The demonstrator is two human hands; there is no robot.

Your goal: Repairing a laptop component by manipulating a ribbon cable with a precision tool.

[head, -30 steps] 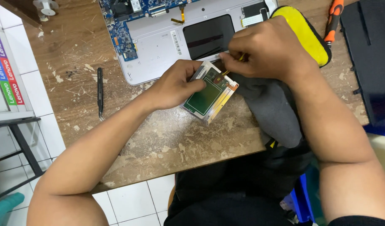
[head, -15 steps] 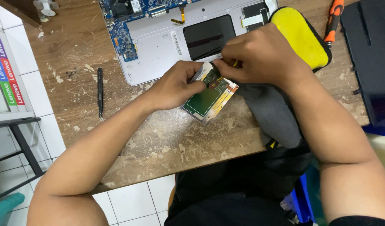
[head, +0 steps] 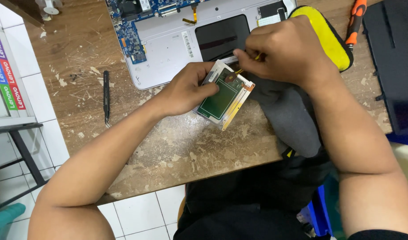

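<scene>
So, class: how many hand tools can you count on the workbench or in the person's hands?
3. Black tweezers lie left on the table; an orange-handled tool lies top right; a thin yellow tool sits in the right hand. Others may be hidden.

Worn, scratched brown wooden tabletop (head: 79, 53), flaking pale at the near edge; carrying an opened silver laptop base (head: 177, 44), slim black tweezers (head: 106, 95), grey cloth (head: 293, 115), orange-handled screwdriver (head: 356, 20).

Over the last second the right hand (head: 286, 51) crept slightly left and toward the far side, bringing its thin yellow-tipped tool (head: 246, 64) onto the far corner of the green circuit board (head: 224, 95), which the left hand (head: 188, 89) tilted slightly.
</scene>
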